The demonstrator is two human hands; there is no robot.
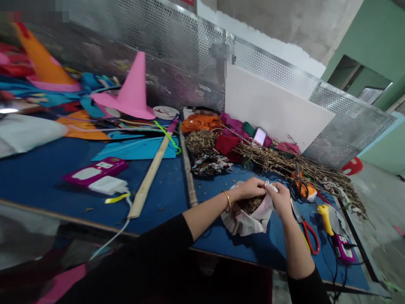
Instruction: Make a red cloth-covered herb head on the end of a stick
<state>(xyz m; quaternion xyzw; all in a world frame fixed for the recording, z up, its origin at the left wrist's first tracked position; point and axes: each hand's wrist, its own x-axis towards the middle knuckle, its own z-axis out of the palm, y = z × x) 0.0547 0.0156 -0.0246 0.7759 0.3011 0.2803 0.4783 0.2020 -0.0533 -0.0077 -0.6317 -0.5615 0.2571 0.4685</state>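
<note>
Pinching a raised fold of white cloth (247, 226) between thumb and fingers, the right hand (280, 199) has a narrow grip at the cloth's upper right edge. The left hand (252, 188) reaches in from 8 o'clock, its fingers curled and close together at the same fold; whether they grip the fabric or only rest against it, I cannot tell. The cloth lies on the blue bench (104, 213) near its front edge, its main body toward 7 o'clock from the meeting fingertips. It has a rounded outline with no clear long axis, though its opening runs roughly from 8 to 2 o'clock, showing brown, dried plant matter (252, 204) inside. Both hands are about equally near the fold, the left lying over the opening, the right along the outer edge. Measured from the cloth, red-handled scissors (311, 238) lie at 4 o'clock, black-handled scissors (299, 185) at 2, dry stalks (281, 162) at 1, and a patterned bundle (211, 164) toward 11. A gold bangle (226, 200) circles the left wrist.
</note>
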